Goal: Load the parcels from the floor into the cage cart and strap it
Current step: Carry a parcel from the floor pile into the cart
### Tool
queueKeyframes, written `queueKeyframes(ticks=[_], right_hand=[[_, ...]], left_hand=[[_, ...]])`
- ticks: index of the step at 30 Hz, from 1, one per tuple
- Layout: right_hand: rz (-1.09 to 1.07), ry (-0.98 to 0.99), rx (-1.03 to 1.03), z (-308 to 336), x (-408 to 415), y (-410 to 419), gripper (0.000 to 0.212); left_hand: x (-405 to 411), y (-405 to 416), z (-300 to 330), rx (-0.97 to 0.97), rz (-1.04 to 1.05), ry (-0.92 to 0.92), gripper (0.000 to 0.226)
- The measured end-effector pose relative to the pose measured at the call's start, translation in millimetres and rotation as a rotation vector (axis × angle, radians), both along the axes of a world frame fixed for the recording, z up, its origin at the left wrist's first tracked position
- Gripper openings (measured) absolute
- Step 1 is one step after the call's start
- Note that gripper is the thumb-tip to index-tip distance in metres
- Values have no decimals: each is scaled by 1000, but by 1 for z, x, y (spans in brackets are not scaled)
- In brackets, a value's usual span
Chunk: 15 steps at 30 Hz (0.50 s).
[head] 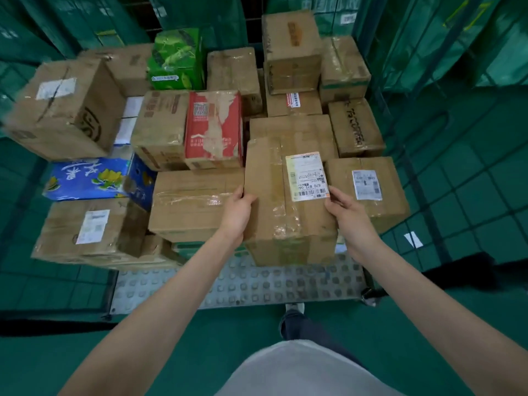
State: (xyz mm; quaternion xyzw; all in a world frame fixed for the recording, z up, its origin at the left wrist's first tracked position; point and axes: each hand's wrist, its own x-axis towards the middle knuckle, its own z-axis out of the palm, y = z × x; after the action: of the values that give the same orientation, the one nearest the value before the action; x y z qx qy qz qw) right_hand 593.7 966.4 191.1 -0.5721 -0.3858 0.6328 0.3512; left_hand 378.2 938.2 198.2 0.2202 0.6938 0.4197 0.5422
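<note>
Both hands point(291, 207) grip the parcel point(285, 201), its long axis pointing away.

Both arms outstretched; left grip point(238, 208), right grip point(344, 208) clasping.

Roughly fourteen brown cartons point(288, 195) — one red point(213, 127), one green point(175, 60), one blue point(88, 178).

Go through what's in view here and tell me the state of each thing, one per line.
Left hand: gripping the left side of the labelled box.
Right hand: gripping its right side.
Tall taped brown cardboard box with white label: held upright at the cart's front.
Red carton: sealed, surface torn.
Studded grey cart floor: front strip bare.
</note>
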Motion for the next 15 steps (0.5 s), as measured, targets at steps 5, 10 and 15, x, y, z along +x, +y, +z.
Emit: queueKeyframes(ticks=[5, 10, 15], right_hand=[[13, 23, -91, -15, 2, 58, 47], [112, -2, -145, -28, -9, 89, 57], [151, -9, -184, -42, -15, 98, 64]], left_hand=[[0, 60, -9, 13, -28, 54, 46], [-6, 101, -23, -10, -86, 105, 55], [-21, 109, -43, -37, -150, 114, 58]])
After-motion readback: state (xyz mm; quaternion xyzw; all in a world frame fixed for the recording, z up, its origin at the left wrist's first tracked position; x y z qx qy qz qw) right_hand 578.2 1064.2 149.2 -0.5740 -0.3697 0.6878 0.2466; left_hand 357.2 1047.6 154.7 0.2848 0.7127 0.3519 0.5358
